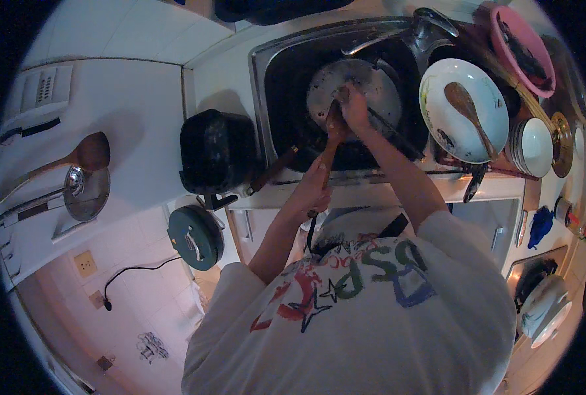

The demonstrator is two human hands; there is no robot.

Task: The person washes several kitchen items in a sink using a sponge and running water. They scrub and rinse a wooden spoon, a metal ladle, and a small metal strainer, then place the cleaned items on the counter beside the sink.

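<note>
Over the sink (279, 85), my left hand (312, 187) is closed round the handle of a wooden spatula (335, 125), which points up and away from me. My right hand (353, 105) is closed at the spatula's head, pressing a small brownish item against it; I cannot make out what that item is. Beneath both lies a round pale metal vessel (385, 92) in the dark basin. A dark long handle (276, 168) leans out of the sink at the left.
A black drawer-like container (220, 148) stands left of the sink. Right are a bowl (438, 99) holding a wooden spoon, stacked plates (536, 148) and a pink basin (544, 59). Utensils (92, 151) hang on the left wall; a green lidded appliance (191, 240) sits lower left.
</note>
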